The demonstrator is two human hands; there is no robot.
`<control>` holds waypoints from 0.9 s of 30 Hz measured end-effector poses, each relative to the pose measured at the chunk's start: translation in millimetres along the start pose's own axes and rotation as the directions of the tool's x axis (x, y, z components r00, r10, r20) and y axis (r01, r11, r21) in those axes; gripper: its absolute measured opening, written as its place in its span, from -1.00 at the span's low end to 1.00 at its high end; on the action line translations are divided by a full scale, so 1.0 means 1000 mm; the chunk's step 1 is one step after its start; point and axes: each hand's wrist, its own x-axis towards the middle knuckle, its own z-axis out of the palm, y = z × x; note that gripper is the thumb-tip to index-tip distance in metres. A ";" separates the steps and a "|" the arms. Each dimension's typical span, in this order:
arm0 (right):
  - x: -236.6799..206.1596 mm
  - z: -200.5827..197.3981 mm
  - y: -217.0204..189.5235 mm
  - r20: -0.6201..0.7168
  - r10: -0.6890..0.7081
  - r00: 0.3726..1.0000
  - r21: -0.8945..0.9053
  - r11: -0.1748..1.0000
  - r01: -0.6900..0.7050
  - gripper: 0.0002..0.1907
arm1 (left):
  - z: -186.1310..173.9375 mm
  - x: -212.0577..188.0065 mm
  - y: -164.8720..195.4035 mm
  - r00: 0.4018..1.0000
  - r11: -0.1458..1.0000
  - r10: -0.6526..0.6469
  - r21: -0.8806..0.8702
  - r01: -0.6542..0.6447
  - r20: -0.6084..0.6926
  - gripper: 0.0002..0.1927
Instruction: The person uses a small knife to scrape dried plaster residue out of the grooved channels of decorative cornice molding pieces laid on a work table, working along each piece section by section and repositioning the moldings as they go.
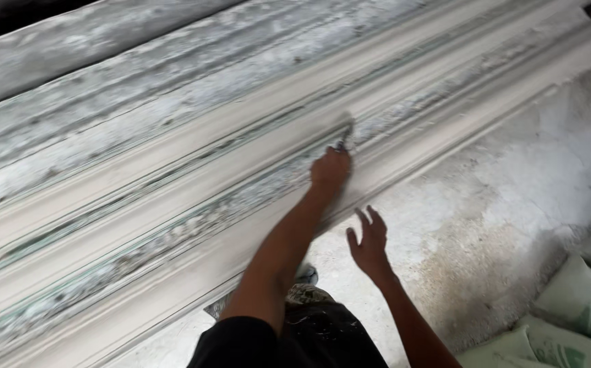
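Plaster coats the long mould [193,184], where the left hand [330,170] grips a small tool [347,133] (a brush, perhaps) in its groove. Smoothing seems underway; continuing wants steady pressure, while the right hand [367,240] hovers empty, fingers spread.

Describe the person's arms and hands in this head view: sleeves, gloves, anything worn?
Both arms are bare from above the elbow down: no gloves, no watch, no bands visible. The left hand and right hand are bare. Dark black fabric shows at the left upper arm, likely a short sleeve. Pale dust shows on the dark trousers below.
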 end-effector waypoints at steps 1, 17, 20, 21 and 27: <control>0.000 -0.014 0.026 -0.033 0.043 0.999 0.040 0.998 -0.042 -0.42 | 0.009 0.008 0.005 0.998 0.999 -0.048 0.004 0.048 0.045 -0.76; 0.137 -0.135 0.234 -0.062 0.205 0.977 0.335 0.926 -0.173 -0.58 | 0.128 0.155 0.125 0.995 0.983 0.060 0.169 -0.073 0.079 -0.81; 0.168 -0.173 0.279 -0.035 0.197 0.980 0.239 0.953 -0.183 -0.61 | 0.170 0.240 0.213 0.998 0.999 0.002 0.038 -0.005 0.065 -0.77; 0.185 -0.186 0.297 -0.032 0.178 0.984 0.201 0.965 -0.168 -0.61 | 0.175 0.265 0.237 0.998 0.999 0.018 0.047 -0.021 0.053 -0.78; 0.240 -0.276 0.409 -0.029 0.319 0.947 0.187 0.933 -0.308 -0.62 | 0.215 0.310 0.277 0.987 0.985 0.113 0.121 -0.126 0.110 -0.74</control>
